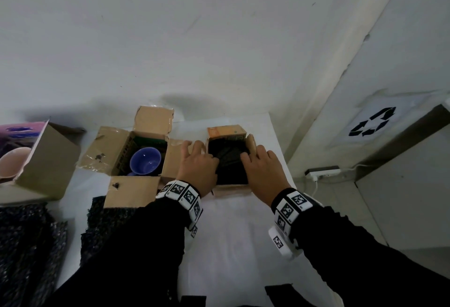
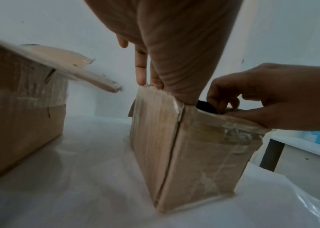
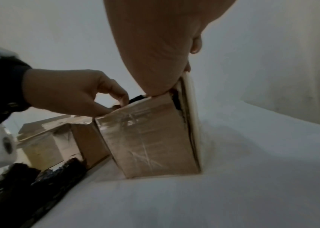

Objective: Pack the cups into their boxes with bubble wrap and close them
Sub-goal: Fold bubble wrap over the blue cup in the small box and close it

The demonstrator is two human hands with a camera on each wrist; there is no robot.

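Currently both hands work at the mouth of the small box (image 1: 230,160), which stands upright on the white worktop (image 1: 233,233) at its right side. The step in hand appears to be tucking the dark bubble wrap (image 1: 229,158) down into this box; whether a cup lies under the wrap cannot be seen.

Left hand (image 1: 198,167): thumb inside the near-left corner, fingers extended over the left wall (loose grip, nothing clasped). Right hand (image 1: 261,172): fingers curled and dipped into the opening, pinching or pressing the wrap; the right flap (image 1: 250,144) stands beside them. Which of the two it does cannot be told for certain.

Next move, as judged: seat the wrap fully below the rim, then fold the flaps inward, side flaps first, holding the box steady against sliding on the smooth cover.

Remaining work: the large box (image 1: 136,153) just to the left stands open with a blue cup (image 1: 145,164) inside, unwrapped. A further open box (image 1: 41,160) at far left holds a pink cup (image 1: 13,163). Spare dark wrap (image 1: 29,245) lies at the near-left.

Markings: the small box's far flap carries an orange label, text unreadable. A recycling symbol (image 1: 371,121) appears on a sheet at right.
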